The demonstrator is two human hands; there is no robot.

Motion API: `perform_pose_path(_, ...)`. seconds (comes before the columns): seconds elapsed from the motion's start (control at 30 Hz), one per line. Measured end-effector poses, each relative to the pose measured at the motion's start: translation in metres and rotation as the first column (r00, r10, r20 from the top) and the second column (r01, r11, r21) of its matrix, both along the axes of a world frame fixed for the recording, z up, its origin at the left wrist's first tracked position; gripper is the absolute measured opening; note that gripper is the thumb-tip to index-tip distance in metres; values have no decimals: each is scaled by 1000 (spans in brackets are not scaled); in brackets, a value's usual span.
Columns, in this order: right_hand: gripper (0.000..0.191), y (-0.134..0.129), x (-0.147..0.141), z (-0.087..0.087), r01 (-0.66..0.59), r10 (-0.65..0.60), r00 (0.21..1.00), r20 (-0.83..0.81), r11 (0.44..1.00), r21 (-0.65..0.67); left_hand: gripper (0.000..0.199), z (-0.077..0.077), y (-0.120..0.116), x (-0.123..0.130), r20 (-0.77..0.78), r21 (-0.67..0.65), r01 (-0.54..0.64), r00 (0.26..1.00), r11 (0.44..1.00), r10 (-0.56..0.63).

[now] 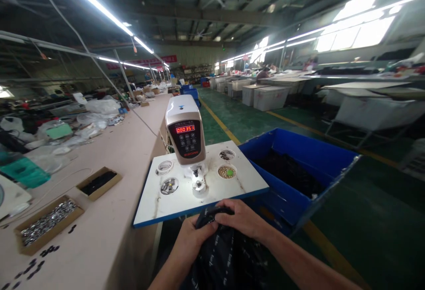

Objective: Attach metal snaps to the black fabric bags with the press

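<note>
Both my hands grip a dark piece of fabric (219, 259) with small white print, held low in front of the machine table's near edge. My left hand (191, 239) pinches its upper edge, thumb on top. On the other side my right hand (239, 219) has its fingers wrapped over the same folded edge. Just beyond them stands a button-pressing machine (186, 130) with a red digital display, its small press head (198, 181) over the white tabletop (186, 206). Round wells in that top hold small metal parts (169, 186) and gold-coloured pieces (227, 172).
A blue bin (318, 183) with dark cloth stands right of the machine. On the long table (109, 219) at left are a cardboard box of metal fasteners (48, 226), a box of black pieces (98, 183), loose black pieces (49, 250) and plastic bags (102, 106).
</note>
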State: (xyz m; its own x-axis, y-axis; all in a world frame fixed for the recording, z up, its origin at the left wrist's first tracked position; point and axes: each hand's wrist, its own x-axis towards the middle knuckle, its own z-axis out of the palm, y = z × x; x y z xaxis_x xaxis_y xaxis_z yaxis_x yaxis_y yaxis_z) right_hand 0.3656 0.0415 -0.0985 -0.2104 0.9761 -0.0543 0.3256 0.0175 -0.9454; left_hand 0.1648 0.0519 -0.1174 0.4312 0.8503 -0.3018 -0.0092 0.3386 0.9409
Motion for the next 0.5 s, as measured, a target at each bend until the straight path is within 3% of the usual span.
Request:
perform_pose_path(0.1, 34, -25, 12, -4, -34, 26, 998, -58, 990, -140, 35, 5, -17, 8, -46, 128, 105, 994, 986, -100)
perform_pose_path(0.23, 31, -54, 23, -11, -27, -2, 988, -153, 981, -191, 28, 9, -35, 18, -154, 255, 283, 956, 925, -250)
perform_pose_path(0.5, 13, -87, 31, -11, 28, -39, 998, -51, 979, -204, 23, -17, -36, 24, -364, 249, 554, 814, 794, -453)
